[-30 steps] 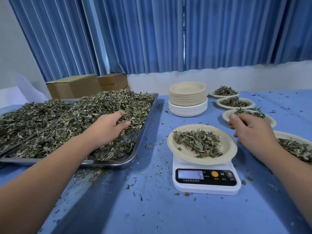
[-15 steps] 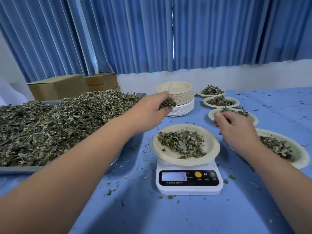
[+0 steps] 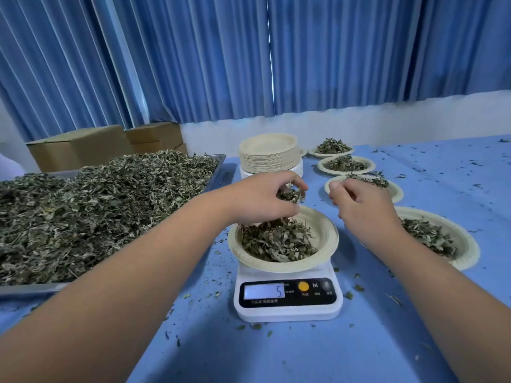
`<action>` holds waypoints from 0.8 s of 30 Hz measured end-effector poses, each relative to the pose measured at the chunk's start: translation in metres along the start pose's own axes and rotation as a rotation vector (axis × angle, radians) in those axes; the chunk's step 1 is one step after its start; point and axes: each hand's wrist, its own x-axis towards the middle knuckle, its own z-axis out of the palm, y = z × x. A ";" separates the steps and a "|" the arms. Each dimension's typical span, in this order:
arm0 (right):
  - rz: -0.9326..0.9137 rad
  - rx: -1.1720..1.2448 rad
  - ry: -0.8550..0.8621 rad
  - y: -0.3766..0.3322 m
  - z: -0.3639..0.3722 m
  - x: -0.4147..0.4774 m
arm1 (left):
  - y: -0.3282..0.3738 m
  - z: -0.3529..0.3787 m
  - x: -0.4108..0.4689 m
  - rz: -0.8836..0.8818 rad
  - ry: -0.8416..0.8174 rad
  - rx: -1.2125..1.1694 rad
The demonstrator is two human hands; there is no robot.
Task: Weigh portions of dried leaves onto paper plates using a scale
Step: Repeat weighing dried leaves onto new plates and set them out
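Head view, left of frame: tray (image 3: 27,288) heaped with dried leaves (image 3: 96,217); at centre the left hand (image 3: 262,199) pinches a clump of leaves (image 3: 291,194) above the paper plate (image 3: 329,239) on the scale (image 3: 287,310), which reads 5; just right, the right hand (image 3: 362,208) hovers, fingers loosely curled, nothing seen in it.

**A:** Your plate (image 3: 329,239) looks like matt beige pressed paper. The scale (image 3: 287,313) is smooth white plastic, and you've got a glossy black panel (image 3: 318,299) on it.

**B:** +1. Your tray (image 3: 27,289) is metal with a dull sheen. The leaves (image 3: 96,211) look dry, crinkly and totally matt. Your table cover (image 3: 276,357) reads smooth and matt, the curtains (image 3: 331,51) are pleated cloth, and the boxes (image 3: 80,147) are plain matt cardboard.
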 end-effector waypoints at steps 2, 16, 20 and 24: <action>0.001 0.003 0.000 0.000 0.000 0.000 | 0.000 -0.002 -0.001 0.000 -0.015 -0.008; -0.005 -0.002 -0.009 0.002 0.001 0.000 | -0.029 0.016 -0.047 -0.073 0.742 -0.444; 0.001 -0.004 -0.043 0.000 0.001 -0.002 | -0.039 0.027 -0.057 -0.212 0.819 -0.520; 0.027 -0.006 -0.091 0.001 -0.002 -0.002 | -0.045 0.032 -0.059 -0.280 0.813 -0.423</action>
